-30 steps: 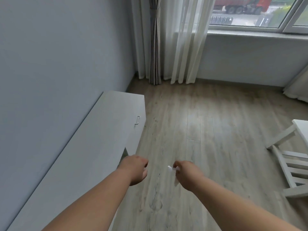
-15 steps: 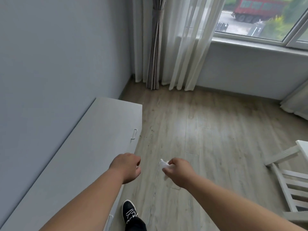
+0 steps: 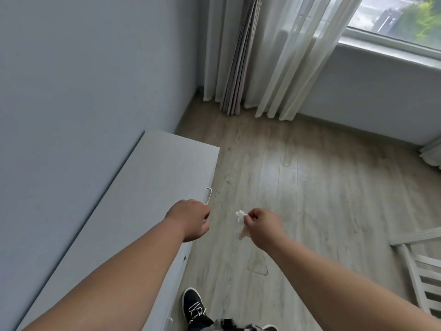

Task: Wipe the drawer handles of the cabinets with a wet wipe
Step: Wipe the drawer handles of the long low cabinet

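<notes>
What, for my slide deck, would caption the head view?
Right hand pinches a wet wipe; left hand hovers by the white cabinet's handle.

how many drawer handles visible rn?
2. Far handle just beyond the left hand; near handle at the bottom edge beside the black shoe. The left arm may hide more.

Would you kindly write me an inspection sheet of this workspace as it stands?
Surface: white cabinet top along the wall.
Job's things: wet wipe pinched in the right hand; drawer handle on the cabinet front, not being wiped.
Clutter: nothing seen.
Hands: left hand loosely curled, holding nothing, close by the handle; right hand over the floor.
Cables: nothing seen.
Surroundings: wood floor, curtains, window, white slatted furniture at the right, black shoe below.
</notes>
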`<state>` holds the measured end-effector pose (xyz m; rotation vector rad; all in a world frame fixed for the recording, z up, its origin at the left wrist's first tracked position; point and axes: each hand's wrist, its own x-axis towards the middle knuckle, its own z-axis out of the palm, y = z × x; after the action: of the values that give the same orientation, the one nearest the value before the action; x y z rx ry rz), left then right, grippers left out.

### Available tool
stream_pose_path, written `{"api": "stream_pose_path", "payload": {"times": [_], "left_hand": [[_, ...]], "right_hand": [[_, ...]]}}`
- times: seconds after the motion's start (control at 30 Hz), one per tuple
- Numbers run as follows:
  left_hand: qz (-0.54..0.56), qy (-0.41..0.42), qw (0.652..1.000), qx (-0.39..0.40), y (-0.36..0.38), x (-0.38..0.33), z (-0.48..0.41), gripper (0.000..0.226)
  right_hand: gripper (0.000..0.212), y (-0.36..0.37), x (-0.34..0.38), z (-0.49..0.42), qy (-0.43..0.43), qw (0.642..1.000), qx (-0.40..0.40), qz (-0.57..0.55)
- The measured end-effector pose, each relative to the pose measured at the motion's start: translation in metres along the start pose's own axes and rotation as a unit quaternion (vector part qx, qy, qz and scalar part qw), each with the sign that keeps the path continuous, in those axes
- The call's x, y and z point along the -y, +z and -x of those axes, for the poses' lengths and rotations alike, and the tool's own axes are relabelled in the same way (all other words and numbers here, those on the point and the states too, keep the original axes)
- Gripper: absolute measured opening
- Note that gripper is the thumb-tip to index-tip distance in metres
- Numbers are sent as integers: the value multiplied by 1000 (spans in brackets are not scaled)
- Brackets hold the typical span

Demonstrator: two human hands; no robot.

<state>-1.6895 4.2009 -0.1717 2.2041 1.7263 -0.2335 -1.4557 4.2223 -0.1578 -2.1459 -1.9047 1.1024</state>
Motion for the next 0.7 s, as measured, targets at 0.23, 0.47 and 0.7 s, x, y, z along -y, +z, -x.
{"api": "stream_pose_path", "payload": {"times": [0.23,0.47,0.7], "left_hand": [[26,-56,997,40,20,39,-15,30],[57,-97,992,60,43,37,-34,31],[107,-159,977,99,90,18,-38,29]], "right_hand": [[50,24,5,-49,0,999,46,-7],[18,44,3,-84,-16,996,80,46],[15,78,-35,-122,42,975,211,54]]}}
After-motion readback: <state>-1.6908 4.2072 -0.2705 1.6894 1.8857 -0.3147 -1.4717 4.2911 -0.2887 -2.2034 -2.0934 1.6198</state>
